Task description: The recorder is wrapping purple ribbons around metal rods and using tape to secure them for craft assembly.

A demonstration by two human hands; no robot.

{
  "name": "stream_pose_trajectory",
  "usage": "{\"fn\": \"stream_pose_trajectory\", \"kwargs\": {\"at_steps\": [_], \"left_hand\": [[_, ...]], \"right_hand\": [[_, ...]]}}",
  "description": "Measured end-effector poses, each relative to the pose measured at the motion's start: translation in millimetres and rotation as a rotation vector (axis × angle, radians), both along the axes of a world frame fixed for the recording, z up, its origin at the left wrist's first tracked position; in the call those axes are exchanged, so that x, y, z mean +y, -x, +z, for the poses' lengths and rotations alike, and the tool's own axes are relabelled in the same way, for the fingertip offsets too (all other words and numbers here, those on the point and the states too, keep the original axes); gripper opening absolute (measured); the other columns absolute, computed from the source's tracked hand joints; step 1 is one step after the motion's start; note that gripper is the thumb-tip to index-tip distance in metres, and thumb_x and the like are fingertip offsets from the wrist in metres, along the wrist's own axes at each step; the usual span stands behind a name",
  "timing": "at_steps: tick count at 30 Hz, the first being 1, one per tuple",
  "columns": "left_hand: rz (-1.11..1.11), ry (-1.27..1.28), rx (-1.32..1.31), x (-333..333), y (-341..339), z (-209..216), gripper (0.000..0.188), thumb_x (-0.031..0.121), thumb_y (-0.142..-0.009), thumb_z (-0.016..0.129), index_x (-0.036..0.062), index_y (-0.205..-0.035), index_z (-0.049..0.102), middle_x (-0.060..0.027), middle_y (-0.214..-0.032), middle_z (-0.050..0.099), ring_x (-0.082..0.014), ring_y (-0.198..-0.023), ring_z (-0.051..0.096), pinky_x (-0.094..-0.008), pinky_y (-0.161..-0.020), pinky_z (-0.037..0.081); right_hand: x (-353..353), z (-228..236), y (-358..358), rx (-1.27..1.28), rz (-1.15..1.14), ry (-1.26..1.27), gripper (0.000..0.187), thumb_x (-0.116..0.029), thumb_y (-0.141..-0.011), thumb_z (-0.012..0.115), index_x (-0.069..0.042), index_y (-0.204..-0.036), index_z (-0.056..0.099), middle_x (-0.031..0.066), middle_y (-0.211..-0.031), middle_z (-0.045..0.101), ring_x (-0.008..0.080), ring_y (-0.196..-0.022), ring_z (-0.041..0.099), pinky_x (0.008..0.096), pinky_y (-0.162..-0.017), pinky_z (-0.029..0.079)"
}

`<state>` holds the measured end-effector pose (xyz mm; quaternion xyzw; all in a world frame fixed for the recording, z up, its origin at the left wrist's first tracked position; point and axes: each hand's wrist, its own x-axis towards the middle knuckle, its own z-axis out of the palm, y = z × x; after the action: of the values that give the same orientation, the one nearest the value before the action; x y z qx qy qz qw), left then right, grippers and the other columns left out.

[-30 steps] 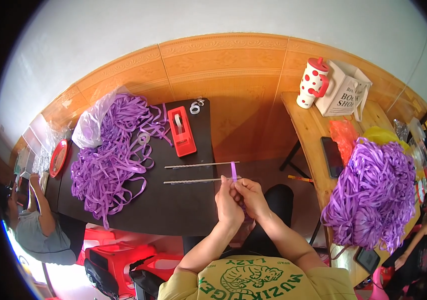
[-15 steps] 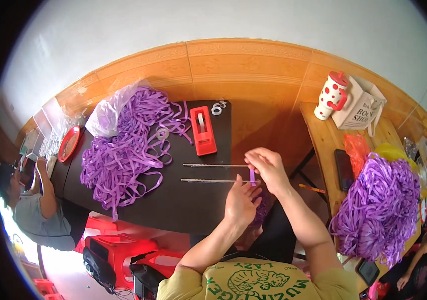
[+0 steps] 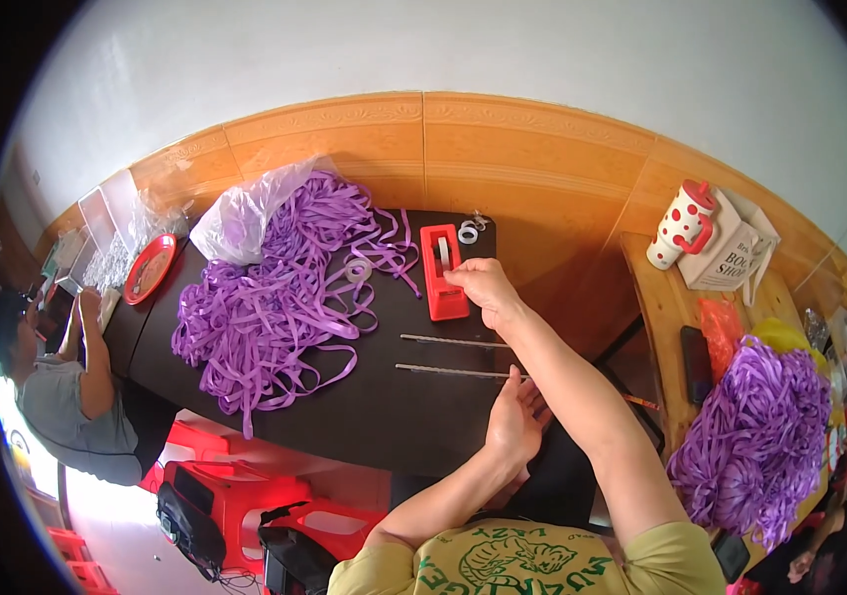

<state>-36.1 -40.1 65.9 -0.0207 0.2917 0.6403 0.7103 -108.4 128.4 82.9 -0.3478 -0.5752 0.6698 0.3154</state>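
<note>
My right hand (image 3: 484,290) reaches over the dark table to the red tape dispenser (image 3: 449,303). Its fingers are pinched together at the tape just in front of the roll (image 3: 444,254). Lower down, my left hand (image 3: 516,424) is palm up with thumb and fingers apart, beside the near one of two thin metal rods (image 3: 448,371). The far rod (image 3: 443,339) lies parallel to it. My right forearm crosses over the rods' right ends and hides them, along with any ribbon there. To the left spreads a big tangled heap of purple ribbon (image 3: 265,307).
A plastic bag (image 3: 235,223) and a red tray (image 3: 151,269) are at the left, near a seated person (image 3: 76,397). Tape rolls (image 3: 468,233) sit behind the dispenser. On the right wooden table (image 3: 656,297) are a dotted tumbler (image 3: 676,230), a paper bag and more purple ribbon (image 3: 755,436).
My right hand has left the rod ends and moved forward to the tape dispenser, its fingers closing at the tape. My left hand stays by the rods. The whole view has shifted.
</note>
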Motion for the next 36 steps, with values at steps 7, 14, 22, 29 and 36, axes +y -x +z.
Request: {"fn": "stream_pose_trajectory", "kwargs": {"at_steps": [7, 14, 22, 29, 36], "left_hand": [[0.066, 0.015, -0.008, -4.5, -0.2, 11.7, 0.052, 0.049, -0.096, 0.035, 0.0045, -0.117, 0.053, -0.0065, -0.113, 0.056, -0.0193, -0.105, 0.048, -0.0344, -0.093, 0.032], [0.118, -0.071, -0.057, -1.0, -2.6, -6.9, 0.034, 0.03, -0.099, 0.031, 0.0086, -0.121, 0.044, -0.0062, -0.119, 0.053, -0.0231, -0.107, 0.05, -0.039, -0.096, 0.038], [0.109, 0.036, -0.043, -2.3, -4.1, -0.4, 0.033, 0.032, -0.098, 0.034, 0.009, -0.115, 0.049, -0.0061, -0.111, 0.056, -0.0208, -0.1, 0.053, -0.0373, -0.09, 0.04], [0.096, 0.005, 0.006, 1.8, -4.8, -20.0, 0.041, 0.041, -0.097, 0.037, 0.0061, -0.114, 0.051, -0.0064, -0.109, 0.056, -0.0199, -0.098, 0.051, -0.0354, -0.089, 0.036], [0.07, 0.056, 0.115, 3.3, -4.7, -20.7, 0.057, 0.049, -0.094, 0.037, 0.0008, -0.124, 0.046, -0.0098, -0.116, 0.055, -0.0226, -0.098, 0.049, -0.0325, -0.082, 0.035]], "right_hand": [[-23.0, 29.2, 2.8, 0.13, -0.12, 0.023, 0.011, -0.008, -0.081, 0.066, -0.001, -0.073, 0.061, 0.0019, -0.066, 0.057, 0.0081, -0.058, 0.048, 0.0252, -0.053, 0.038], [-55.2, 1.8, -22.0, 0.016, -0.062, -0.069, 0.011, -0.011, -0.084, 0.064, -0.003, -0.076, 0.062, -0.0026, -0.068, 0.057, 0.0045, -0.065, 0.047, 0.0219, -0.06, 0.036], [-38.7, -38.2, -25.7, -0.244, -0.198, -0.567, 0.015, -0.008, -0.079, 0.067, 0.003, -0.072, 0.061, 0.0081, -0.082, 0.053, 0.0141, -0.071, 0.05, 0.0281, -0.063, 0.041], [-24.2, -40.3, -31.2, -0.187, -0.082, -0.684, 0.016, -0.009, -0.076, 0.069, 0.001, -0.068, 0.059, 0.0113, -0.083, 0.054, 0.0242, -0.073, 0.055, 0.0356, -0.065, 0.043], [-2.7, -14.3, -74.6, -0.055, 0.246, -0.523, 0.016, -0.007, -0.077, 0.064, 0.001, -0.066, 0.057, 0.0155, -0.101, 0.059, 0.0178, -0.092, 0.056, 0.0301, -0.075, 0.042]]}}
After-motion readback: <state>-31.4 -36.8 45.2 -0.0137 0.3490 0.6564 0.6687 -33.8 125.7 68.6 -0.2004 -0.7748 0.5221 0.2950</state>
